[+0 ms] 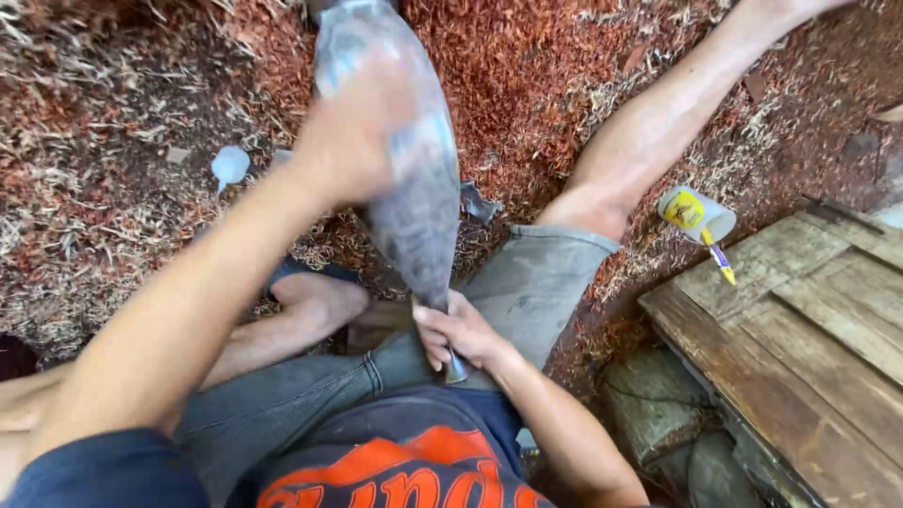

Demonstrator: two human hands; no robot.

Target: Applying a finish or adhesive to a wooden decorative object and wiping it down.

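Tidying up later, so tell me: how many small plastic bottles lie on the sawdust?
2: a pale blue-white bottle left of the raised left hand, and a yellow-labelled bottle beside the wooden planks. Others may be hidden.

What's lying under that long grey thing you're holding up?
Beneath the long grey piece show reddish wood shavings and a bent leg in grey shorts. The left hand covers part of its upper surface.

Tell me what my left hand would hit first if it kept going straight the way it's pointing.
Probably only the reddish wood shavings on the ground. The left hand grips the blurred grey object and points up-frame; depth is unclear.
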